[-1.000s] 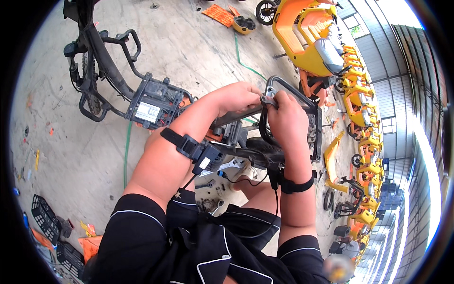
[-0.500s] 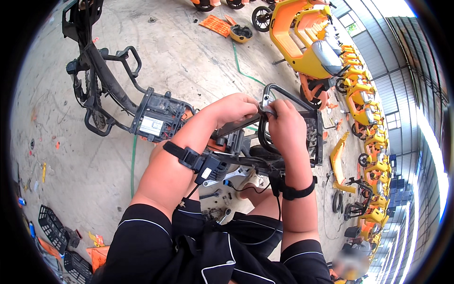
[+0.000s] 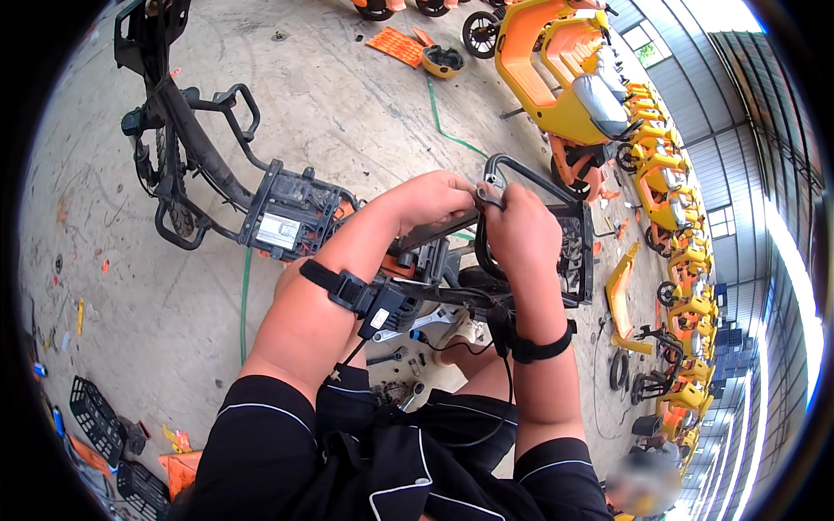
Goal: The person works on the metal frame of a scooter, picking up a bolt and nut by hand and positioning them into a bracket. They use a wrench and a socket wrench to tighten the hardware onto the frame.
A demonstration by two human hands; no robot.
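Observation:
A stripped black scooter frame (image 3: 426, 234) stretches across in front of me. My right hand (image 3: 523, 227) is closed around a small wrench (image 3: 492, 200), whose dark ring-shaped end sits against the metal bracket at the corner of the tubular loop (image 3: 539, 184). Most of the wrench is hidden in the fist. Just left of that corner, my left hand (image 3: 437, 201) is closed with its fingertips at the same joint; what it pinches, if anything, is hidden. A larger silver wrench (image 3: 426, 323) lies below the frame, near my feet.
A labelled black battery box (image 3: 280, 230) is mounted on the frame's left part. Yellow scooters (image 3: 556, 78) line the right side. A yellow helmet-like shell (image 3: 443, 61) and orange panel (image 3: 395, 47) lie beyond. Black crates (image 3: 97, 417) stand lower left. A person (image 3: 645, 478) is at lower right.
My right hand has turned and shifted slightly left, swinging the wrench's ring end up over the bracket. My left hand stays almost where it was.

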